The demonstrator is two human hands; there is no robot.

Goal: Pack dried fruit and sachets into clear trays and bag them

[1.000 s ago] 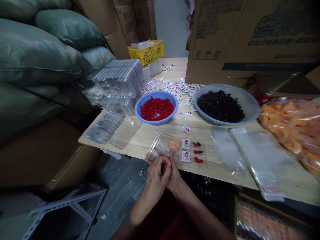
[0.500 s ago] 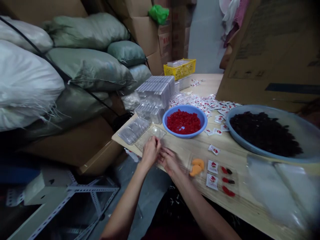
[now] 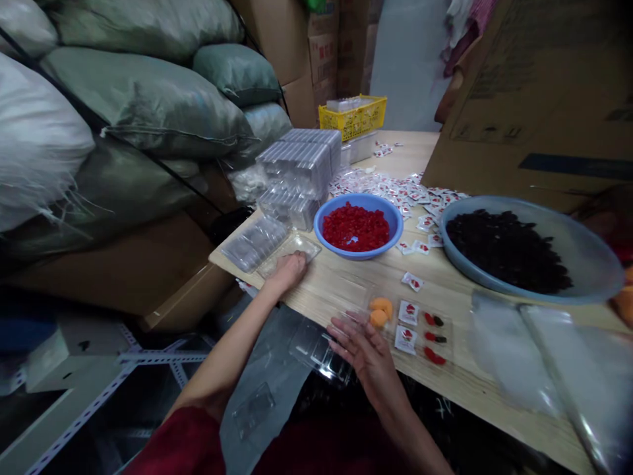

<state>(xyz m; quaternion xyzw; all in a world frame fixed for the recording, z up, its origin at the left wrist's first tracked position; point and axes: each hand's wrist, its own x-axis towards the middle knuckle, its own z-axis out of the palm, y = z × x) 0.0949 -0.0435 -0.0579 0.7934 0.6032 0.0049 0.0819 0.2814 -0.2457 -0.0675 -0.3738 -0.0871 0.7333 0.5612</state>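
- Head view: the left hand [image 3: 291,269] is resting, fingers bent, on a clear tray [image 3: 310,247] left of the blue bowl [image 3: 360,255]; I cannot tell whether it is pinching.
- The right hand [image 3: 364,344] is holding its fingers spread left of the filled box [image 3: 419,338] — lifting by the rim alone would probably prevent bending.
- White packets [image 3: 406,338] are showing red print — too small to read.

The left hand [image 3: 291,270] is at a clear tray [image 3: 309,247], the right hand [image 3: 364,349] (splayed) near a filled tray [image 3: 420,344].
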